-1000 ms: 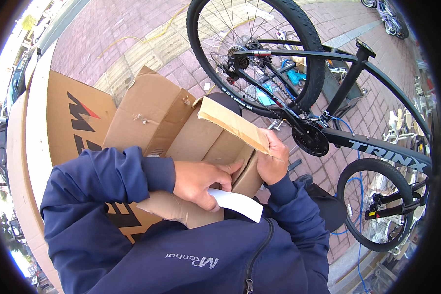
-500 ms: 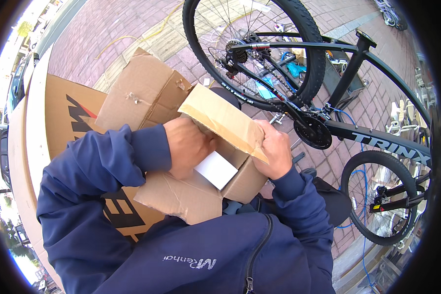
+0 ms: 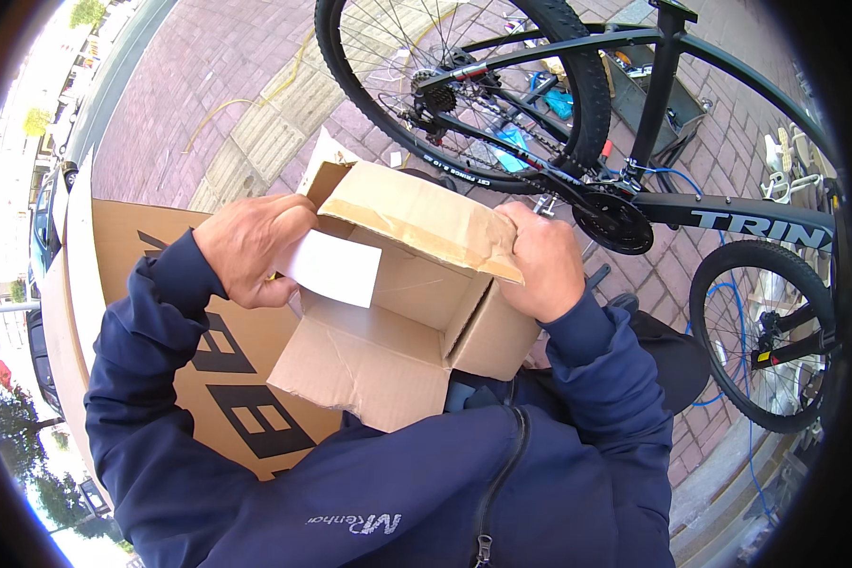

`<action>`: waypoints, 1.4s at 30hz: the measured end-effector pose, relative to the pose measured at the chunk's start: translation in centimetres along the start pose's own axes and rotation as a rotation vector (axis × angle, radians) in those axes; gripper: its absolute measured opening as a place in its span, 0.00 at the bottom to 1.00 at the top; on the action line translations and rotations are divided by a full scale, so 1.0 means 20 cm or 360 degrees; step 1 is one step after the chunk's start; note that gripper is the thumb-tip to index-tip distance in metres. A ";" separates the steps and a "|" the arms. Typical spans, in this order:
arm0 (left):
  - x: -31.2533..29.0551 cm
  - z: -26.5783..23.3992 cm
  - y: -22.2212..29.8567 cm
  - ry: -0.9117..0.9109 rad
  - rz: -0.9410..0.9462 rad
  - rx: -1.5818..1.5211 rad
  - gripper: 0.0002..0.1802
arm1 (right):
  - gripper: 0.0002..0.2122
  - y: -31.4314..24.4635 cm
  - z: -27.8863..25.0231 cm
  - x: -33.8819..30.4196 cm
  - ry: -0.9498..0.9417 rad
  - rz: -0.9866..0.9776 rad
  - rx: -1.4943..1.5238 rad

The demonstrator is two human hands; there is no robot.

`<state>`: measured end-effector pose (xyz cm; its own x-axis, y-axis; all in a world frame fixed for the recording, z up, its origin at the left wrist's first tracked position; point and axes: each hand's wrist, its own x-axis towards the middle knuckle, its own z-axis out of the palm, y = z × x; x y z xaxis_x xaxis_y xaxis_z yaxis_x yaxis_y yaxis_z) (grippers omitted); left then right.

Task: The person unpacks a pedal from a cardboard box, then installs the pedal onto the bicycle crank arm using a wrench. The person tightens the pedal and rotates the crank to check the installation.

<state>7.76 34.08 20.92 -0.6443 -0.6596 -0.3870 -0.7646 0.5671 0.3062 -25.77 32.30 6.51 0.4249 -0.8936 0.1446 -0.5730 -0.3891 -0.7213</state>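
Note:
An open brown cardboard box (image 3: 500, 331) rests in front of my body, its inside facing up and one torn flap folded down toward me. My right hand (image 3: 547, 270) is closed round the box's right edge, thumb and fingers on the cardboard. At the box's left side, my left hand (image 3: 256, 248) pinches a white card or folded paper (image 3: 339, 269), which sticks out over the opening. A small yellow spot shows by the left fingertips, too little to name. Within the box, the bare walls and part of the bottom show; its left end is behind the card and hand.
A black bicycle frame (image 3: 658, 104) with a rear wheel (image 3: 592, 133) stands ahead to the right; another wheel (image 3: 701, 327) is farther right. A tool tray (image 3: 677, 104) sits on the brick paving. A large printed carton (image 3: 227, 417) leans at my left.
My left hand has come up and left out of the box, bringing the white card with it. My right hand keeps its grip on the box edge. The whole view has shifted slightly.

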 end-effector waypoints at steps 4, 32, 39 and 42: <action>-0.06 0.08 -0.05 0.0272 0.0036 -0.0430 0.36 | 0.17 0.00 0.00 0.01 -0.0060 0.0035 0.0012; -0.06 -0.06 0.13 0.0556 -0.0217 -0.1695 0.39 | 0.10 0.06 0.00 0.00 0.0049 0.0312 0.0214; 0.03 -0.08 0.25 0.0172 -0.0249 -0.1206 0.15 | 0.10 0.06 0.00 0.00 0.0085 0.0322 0.0261; 0.14 -0.01 0.30 0.0107 0.0014 -0.0845 0.04 | 0.11 0.04 0.01 0.01 0.0101 0.0303 0.0268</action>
<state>1.39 35.64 21.84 -0.6370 -0.6960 -0.3314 -0.6517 0.2567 0.7137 -26.02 31.80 5.94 0.2726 -0.9615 0.0341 -0.5112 -0.1747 -0.8415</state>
